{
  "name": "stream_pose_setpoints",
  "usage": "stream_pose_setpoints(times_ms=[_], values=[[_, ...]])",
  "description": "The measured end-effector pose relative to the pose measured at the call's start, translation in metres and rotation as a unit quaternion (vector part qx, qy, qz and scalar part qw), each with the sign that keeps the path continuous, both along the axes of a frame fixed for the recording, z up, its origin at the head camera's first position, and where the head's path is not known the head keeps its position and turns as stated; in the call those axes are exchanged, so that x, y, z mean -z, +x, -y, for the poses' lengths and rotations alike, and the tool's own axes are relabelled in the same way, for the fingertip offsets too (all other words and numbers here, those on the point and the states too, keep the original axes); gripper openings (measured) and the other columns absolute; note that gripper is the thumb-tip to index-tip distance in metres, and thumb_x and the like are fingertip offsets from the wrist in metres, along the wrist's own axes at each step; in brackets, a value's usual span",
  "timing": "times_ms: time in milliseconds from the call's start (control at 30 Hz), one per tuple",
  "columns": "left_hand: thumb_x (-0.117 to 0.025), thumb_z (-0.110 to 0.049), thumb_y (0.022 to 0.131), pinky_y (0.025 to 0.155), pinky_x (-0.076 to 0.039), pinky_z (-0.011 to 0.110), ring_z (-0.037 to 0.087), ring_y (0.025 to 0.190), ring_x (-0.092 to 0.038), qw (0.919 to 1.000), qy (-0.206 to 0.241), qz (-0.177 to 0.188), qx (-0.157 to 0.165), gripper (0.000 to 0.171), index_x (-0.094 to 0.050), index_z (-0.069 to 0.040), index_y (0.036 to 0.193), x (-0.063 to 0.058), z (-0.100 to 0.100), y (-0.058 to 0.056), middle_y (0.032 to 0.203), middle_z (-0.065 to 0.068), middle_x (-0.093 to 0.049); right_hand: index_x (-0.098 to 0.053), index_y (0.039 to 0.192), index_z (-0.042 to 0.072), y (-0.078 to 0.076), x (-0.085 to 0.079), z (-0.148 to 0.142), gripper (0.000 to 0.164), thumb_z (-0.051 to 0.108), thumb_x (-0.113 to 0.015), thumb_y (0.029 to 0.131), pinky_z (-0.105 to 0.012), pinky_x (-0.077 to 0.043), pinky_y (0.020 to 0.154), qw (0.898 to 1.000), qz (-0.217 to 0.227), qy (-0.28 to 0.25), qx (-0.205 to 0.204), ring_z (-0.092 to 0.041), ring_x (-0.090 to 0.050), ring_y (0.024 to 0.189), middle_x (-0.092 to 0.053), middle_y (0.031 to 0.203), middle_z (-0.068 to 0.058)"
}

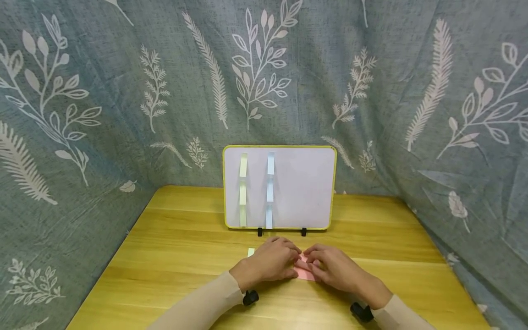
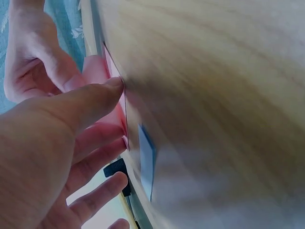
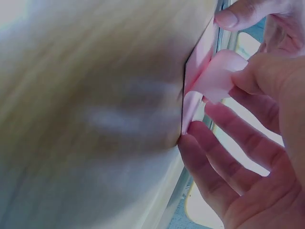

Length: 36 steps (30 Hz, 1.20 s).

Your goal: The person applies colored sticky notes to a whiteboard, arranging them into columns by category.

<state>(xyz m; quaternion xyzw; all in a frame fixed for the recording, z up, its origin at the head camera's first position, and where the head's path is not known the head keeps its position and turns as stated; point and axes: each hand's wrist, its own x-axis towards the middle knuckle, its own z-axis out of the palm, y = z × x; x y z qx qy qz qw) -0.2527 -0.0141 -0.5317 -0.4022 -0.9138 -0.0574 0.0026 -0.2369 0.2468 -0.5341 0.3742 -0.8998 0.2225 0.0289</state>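
A pink sticky note pad [image 1: 305, 274] lies on the wooden table between both hands. My left hand [image 1: 274, 259] holds it at its left side, with the thumb [image 2: 112, 87] at one edge and fingertips further along. With thumb and index finger, my right hand [image 1: 340, 270] pinches the top pink sheet [image 3: 217, 76], which curls up from the pad. The other right fingers rest spread along the pad's edge, touching the table. A small pale sticky note pad [image 1: 250, 252] lies left of my left hand, partly hidden by it.
A whiteboard [image 1: 305, 188] with a yellow frame stands behind the hands on black feet [image 1: 304, 232]. On its left part hang a column of pale yellow notes [image 1: 243, 190] and a column of light blue notes [image 1: 270, 189]. A patterned curtain [image 1: 305, 114] encloses the table [image 1: 185, 256].
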Motion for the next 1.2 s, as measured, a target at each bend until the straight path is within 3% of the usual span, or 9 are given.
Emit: stream_pose_setpoints(times_ms=[100, 367, 533, 800, 1200], values=[[-0.087, -0.054, 0.105, 0.133, -0.051, 0.047, 0.015, 0.151, -0.067, 0.9999, 0.003, -0.009, -0.004, 0.036, -0.087, -0.027, 0.13, 0.0006, -0.0006, -0.001, 0.152, -0.014, -0.078, -0.085, 0.111, 0.014, -0.0023, -0.0019, 0.0017, 0.01, 0.006, -0.082, 0.105, -0.026, -0.063, 0.08, 1.0, 0.014, -0.014, 0.01, -0.007, -0.073, 0.095, -0.085, 0.12, -0.004], [-0.092, -0.055, 0.1, 0.129, -0.054, 0.05, 0.016, 0.144, -0.071, 0.9995, 0.024, -0.014, -0.016, 0.037, -0.088, -0.027, 0.124, 0.0007, -0.0003, -0.0019, 0.144, -0.013, -0.081, -0.079, 0.098, 0.019, -0.0022, -0.0028, 0.0054, 0.014, 0.005, -0.082, 0.102, -0.021, -0.053, 0.066, 0.997, 0.052, -0.036, 0.047, 0.005, -0.057, 0.074, -0.072, 0.086, 0.014], [-0.094, -0.057, 0.097, 0.13, -0.054, 0.051, 0.017, 0.144, -0.071, 0.9987, 0.038, -0.016, -0.031, 0.04, -0.089, -0.027, 0.122, 0.0025, 0.0011, -0.0012, 0.142, -0.014, -0.082, -0.079, 0.099, 0.018, -0.0029, -0.0039, 0.0074, 0.011, 0.011, -0.082, 0.107, -0.02, -0.05, 0.063, 0.996, 0.054, -0.034, 0.068, 0.005, -0.054, 0.068, -0.073, 0.083, 0.013], [-0.095, -0.066, 0.092, 0.13, -0.052, 0.05, 0.017, 0.144, -0.07, 0.9975, 0.048, -0.018, -0.047, 0.053, -0.089, -0.027, 0.128, 0.0056, 0.0024, 0.0003, 0.143, -0.013, -0.081, -0.086, 0.109, 0.015, -0.006, -0.003, 0.0079, 0.016, 0.001, -0.082, 0.102, -0.019, -0.051, 0.065, 0.994, 0.022, -0.041, 0.104, 0.005, -0.056, 0.071, -0.079, 0.088, 0.009], [-0.1, -0.058, 0.09, 0.127, -0.055, 0.057, 0.022, 0.138, -0.073, 0.9943, 0.075, -0.013, -0.075, 0.04, -0.089, -0.028, 0.115, 0.005, -0.002, 0.0013, 0.131, -0.013, -0.084, -0.086, 0.1, 0.018, -0.0097, -0.0003, 0.0079, 0.011, 0.007, -0.086, 0.104, -0.02, -0.045, 0.061, 0.989, 0.014, -0.058, 0.135, 0.003, -0.05, 0.067, -0.074, 0.081, 0.012]])
